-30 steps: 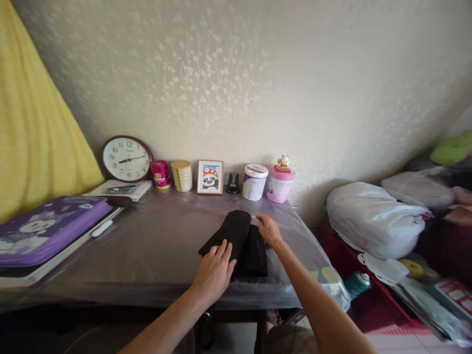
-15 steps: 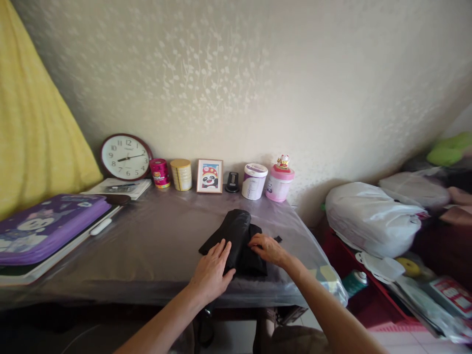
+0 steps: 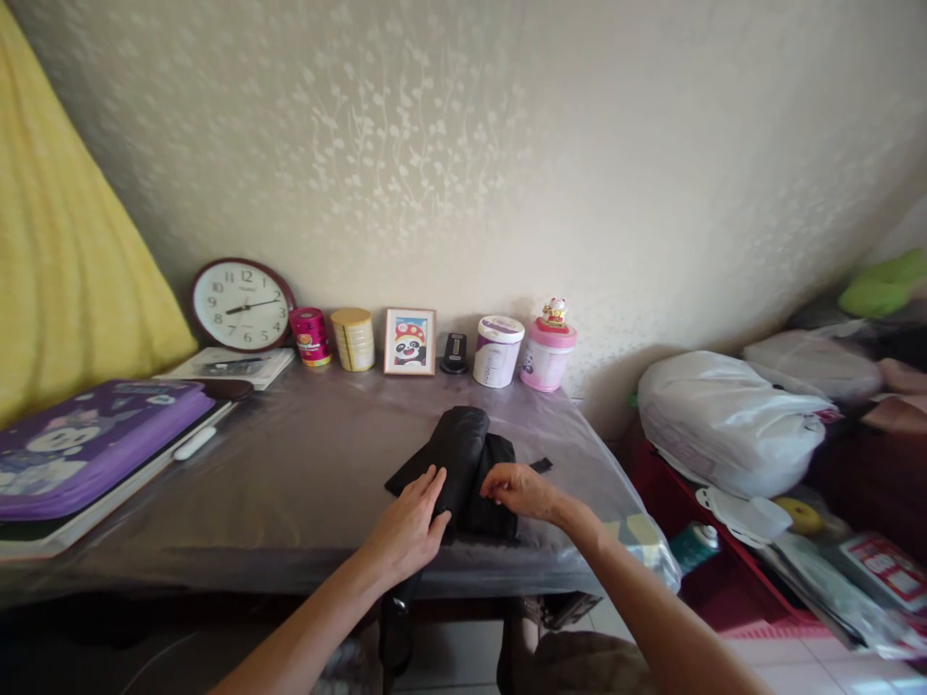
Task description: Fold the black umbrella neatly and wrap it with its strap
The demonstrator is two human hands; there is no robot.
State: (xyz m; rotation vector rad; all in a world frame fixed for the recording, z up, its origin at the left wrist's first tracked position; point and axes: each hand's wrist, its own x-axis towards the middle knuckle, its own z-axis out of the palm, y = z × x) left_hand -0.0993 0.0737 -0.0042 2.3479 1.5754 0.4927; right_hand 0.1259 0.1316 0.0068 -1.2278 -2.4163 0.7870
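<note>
A folded black umbrella [image 3: 463, 449] lies near the table's front edge, its canopy loose and its handle [image 3: 395, 627] sticking out past the edge. My left hand [image 3: 409, 526] rests on the left side of the canopy, fingers stretched out and thumb apart. On the right side, my right hand [image 3: 521, 489] has its fingers curled, the fingertips pinched at a fold of the black fabric. A short black strap [image 3: 542, 465] pokes out beyond the right hand.
Along the wall stand a clock [image 3: 242, 304], several canisters, a framed panda picture [image 3: 409, 342] and a small black object [image 3: 455, 353]. A purple case [image 3: 101, 444] lies at left. Right of the table, a red bin [image 3: 753, 579] holds bags and packets.
My right hand has shifted slightly left over the fabric, and more of the strap shows. My left hand stays on the canopy. The view has tilted a little, showing more of the handle.
</note>
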